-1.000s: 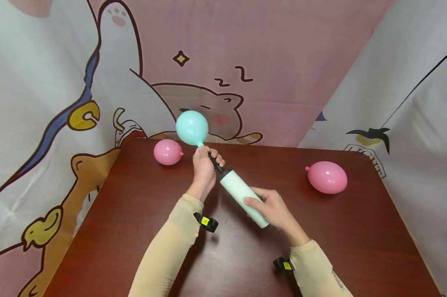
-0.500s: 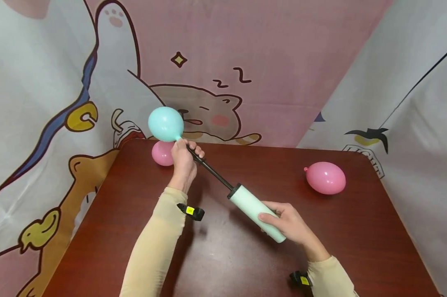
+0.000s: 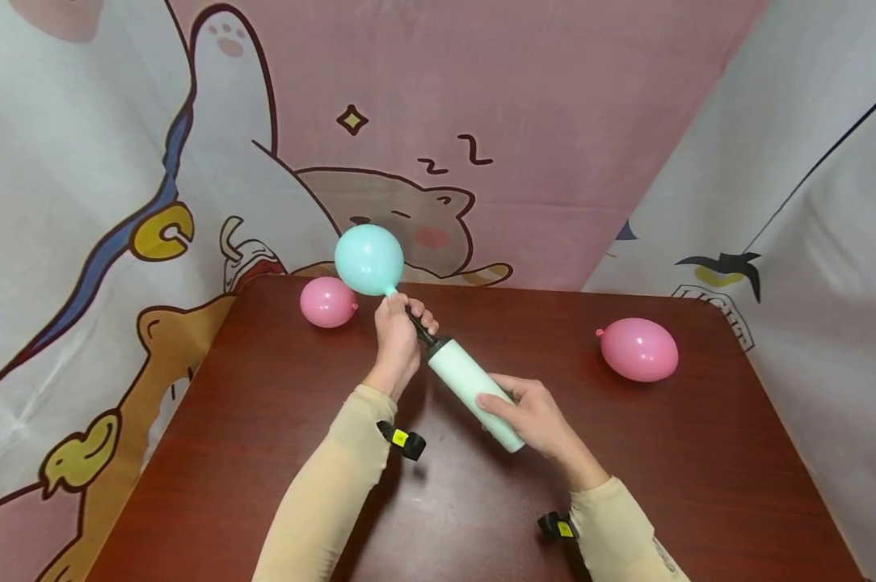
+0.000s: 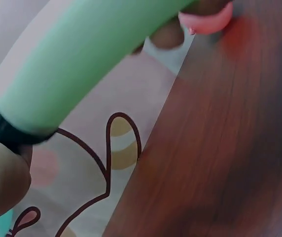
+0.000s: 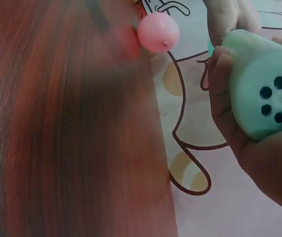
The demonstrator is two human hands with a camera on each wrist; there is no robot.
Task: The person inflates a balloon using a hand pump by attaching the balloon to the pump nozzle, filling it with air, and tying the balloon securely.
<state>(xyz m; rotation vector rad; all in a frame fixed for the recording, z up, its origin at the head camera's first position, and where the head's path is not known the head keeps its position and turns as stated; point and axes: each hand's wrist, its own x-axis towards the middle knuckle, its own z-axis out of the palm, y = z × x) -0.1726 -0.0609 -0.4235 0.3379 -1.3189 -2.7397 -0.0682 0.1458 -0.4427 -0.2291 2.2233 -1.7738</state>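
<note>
Pump barrel (image 3: 458, 374) moved nearer blue balloon (image 3: 368, 259); right fingers (image 3: 512, 384) grip barrel.

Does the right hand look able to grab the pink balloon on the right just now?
Probably not yet: the right hand grips the pale green pump. Nothing visible blocks the way to that pink balloon, so letting go would likely allow it.
</note>
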